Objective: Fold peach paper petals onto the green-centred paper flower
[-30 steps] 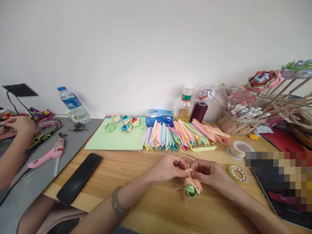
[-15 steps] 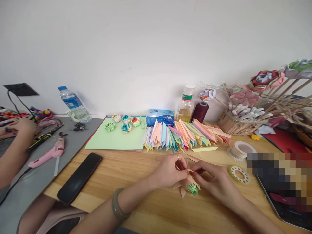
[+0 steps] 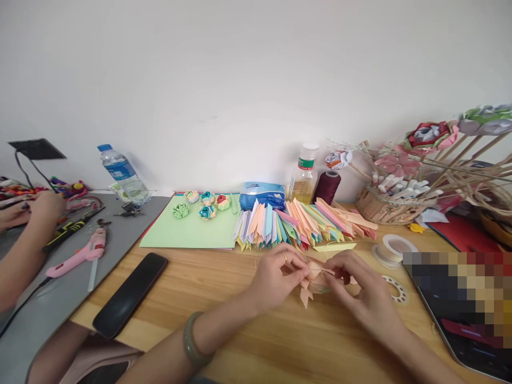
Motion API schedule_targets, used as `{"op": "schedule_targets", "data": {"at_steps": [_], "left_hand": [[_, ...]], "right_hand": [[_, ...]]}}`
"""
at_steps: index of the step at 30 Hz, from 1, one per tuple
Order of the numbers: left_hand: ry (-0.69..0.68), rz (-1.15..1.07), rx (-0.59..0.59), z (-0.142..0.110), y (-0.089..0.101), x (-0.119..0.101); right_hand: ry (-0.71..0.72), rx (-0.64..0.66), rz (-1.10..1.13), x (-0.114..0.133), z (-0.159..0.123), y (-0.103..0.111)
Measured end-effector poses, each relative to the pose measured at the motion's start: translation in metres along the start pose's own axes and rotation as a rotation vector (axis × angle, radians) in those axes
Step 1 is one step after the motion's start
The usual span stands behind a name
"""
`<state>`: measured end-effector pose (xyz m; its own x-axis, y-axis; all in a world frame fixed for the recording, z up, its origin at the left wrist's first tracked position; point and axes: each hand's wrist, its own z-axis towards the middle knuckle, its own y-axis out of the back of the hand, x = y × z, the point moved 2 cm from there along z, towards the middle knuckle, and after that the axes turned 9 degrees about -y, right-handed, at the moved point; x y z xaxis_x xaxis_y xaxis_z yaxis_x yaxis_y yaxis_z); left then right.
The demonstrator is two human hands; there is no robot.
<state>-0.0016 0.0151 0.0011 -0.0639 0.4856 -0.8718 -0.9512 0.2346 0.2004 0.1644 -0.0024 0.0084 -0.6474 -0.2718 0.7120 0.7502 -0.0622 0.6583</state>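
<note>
Both my hands meet over the wooden table (image 3: 248, 330) near its middle. My left hand (image 3: 276, 277) pinches the left side of a peach folded paper flower (image 3: 310, 282). My right hand (image 3: 352, 285) pinches its right side, fingers curled over it. Pointed peach petals stick out below my fingers; the flower's green core is hidden. A green bangle (image 3: 192, 338) sits on my left wrist. Just behind my hands lies a row of folded coloured paper strips (image 3: 300, 224).
A black phone (image 3: 130, 293) lies at left, a green sheet (image 3: 192, 229) with small paper roses behind it. Tissue pack (image 3: 262, 194), bottle (image 3: 304, 178), thread spool (image 3: 328, 185), basket (image 3: 384, 208), tape rolls (image 3: 394, 248), tablet (image 3: 468, 330) stand right. Another person's arm (image 3: 20, 250) and a pink glue gun (image 3: 78, 256) occupy the grey table.
My hands lifted the paper flower and shifted it up and slightly right. The green core that faced me is now covered by my fingers.
</note>
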Motion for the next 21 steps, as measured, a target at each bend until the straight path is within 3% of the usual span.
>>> {"op": "schedule_targets", "data": {"at_steps": [5,9,13,21], "left_hand": [[-0.174,0.179,0.021,-0.004,-0.002,-0.007],[-0.026,0.134,-0.014,-0.003,-0.004,-0.001],[0.142,-0.067,-0.019,-0.003,-0.008,0.007],[0.197,-0.152,-0.082,-0.005,-0.01,0.009]], "right_hand": [[-0.228,0.199,0.228,0.004,0.005,-0.003],[-0.331,0.235,0.346,-0.002,0.008,-0.008],[-0.382,0.195,0.361,-0.01,0.009,-0.009],[-0.374,0.142,0.425,-0.013,0.007,-0.011]]}}
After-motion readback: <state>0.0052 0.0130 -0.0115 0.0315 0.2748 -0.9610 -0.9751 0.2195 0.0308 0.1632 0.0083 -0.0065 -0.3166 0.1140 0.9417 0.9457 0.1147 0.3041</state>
